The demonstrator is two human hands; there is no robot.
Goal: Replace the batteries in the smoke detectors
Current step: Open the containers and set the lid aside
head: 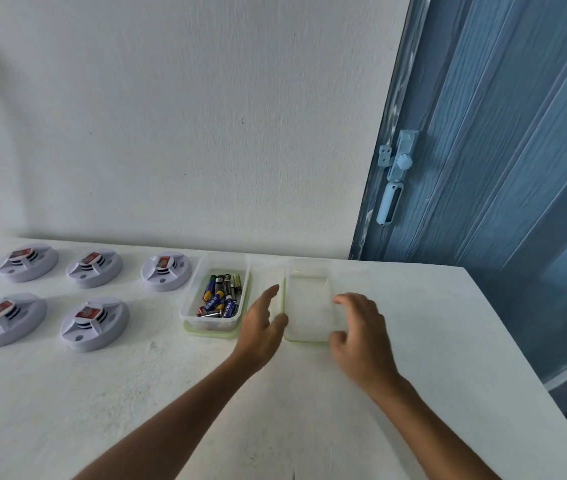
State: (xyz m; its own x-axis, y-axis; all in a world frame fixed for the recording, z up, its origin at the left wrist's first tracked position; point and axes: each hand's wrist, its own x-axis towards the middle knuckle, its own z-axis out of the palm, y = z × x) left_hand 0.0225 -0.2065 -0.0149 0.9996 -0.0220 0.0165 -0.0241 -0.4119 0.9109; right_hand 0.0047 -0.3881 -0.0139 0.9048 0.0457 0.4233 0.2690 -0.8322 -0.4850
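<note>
- White table [431,341] fills my lower frame.
- White wall [188,116], upper left.
- Blue door [517,133], right side, with pale blue latch [396,168].

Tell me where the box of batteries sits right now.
In the head view, the box of batteries sits on the white table near the wall, right of the five smoke detectors and just left of the left hand and the empty clear container.

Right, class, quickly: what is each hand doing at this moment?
Left hand: open, fingers extended at the left edge of the clear container, holding nothing.
Right hand: fingers loosely curled at its right edge; grip cannot be told.
</note>
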